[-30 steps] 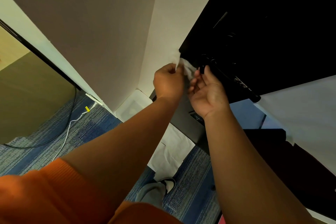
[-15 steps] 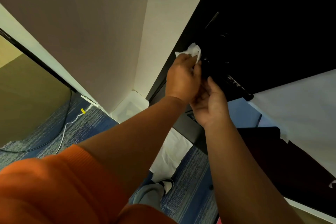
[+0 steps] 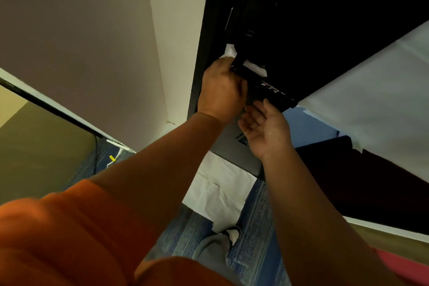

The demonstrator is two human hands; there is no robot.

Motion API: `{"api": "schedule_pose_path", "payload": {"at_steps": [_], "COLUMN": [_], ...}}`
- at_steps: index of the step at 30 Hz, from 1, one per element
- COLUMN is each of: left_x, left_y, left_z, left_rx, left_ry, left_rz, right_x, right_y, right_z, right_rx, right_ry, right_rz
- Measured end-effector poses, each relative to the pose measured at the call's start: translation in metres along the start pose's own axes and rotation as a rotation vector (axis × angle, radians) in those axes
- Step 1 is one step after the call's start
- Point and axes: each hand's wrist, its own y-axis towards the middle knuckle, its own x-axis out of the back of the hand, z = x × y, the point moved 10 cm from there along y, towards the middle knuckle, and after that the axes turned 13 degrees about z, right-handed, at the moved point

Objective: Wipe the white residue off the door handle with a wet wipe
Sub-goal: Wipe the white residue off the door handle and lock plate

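While the left hand pinches the limp white wet wipe around the rigid black lever door handle, the right hand hangs open below it; bunching the wipe should help it grip.

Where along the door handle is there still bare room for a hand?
Free: the outer stretch of the door handle, streaked with white residue. Crowded: the inner end, where the left hand presses the wet wipe. The right hand is open just below.

door handle: glossy black | wet wipe: soft white cloth
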Motion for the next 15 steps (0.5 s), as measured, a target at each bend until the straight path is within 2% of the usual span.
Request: {"api": "schedule_pose_path", "payload": {"at_steps": [2, 4, 6, 10, 15], "left_x": [-0.012, -0.025, -0.037, -0.042, -0.02], "left_y": [-0.005, -0.021, -0.043, -0.07, -0.078], "left_z": [-0.012, -0.017, -0.023, -0.017, -0.007], "left_rx": [-0.136, -0.194, -0.247, -0.257, -0.322], "left_ry": [0.323, 0.451, 0.451, 0.367, 0.253], "left_rz": [0.086, 0.184, 0.241, 0.253, 0.236], "right_x": [-0.005, -0.011, -0.015, -0.012, 0.0], "right_y": [0.002, 0.001, 0.0, -0.002, 0.0], "right_z": [0.006, 0.009, 0.002, -0.019, -0.012], "right_rx": [0.091, 0.18, 0.159, -0.009, 0.094], "right_ry": [-0.06, -0.088, -0.035, 0.034, -0.133], "right_rz": [0.026, 0.068, 0.124, 0.225, 0.073]}}
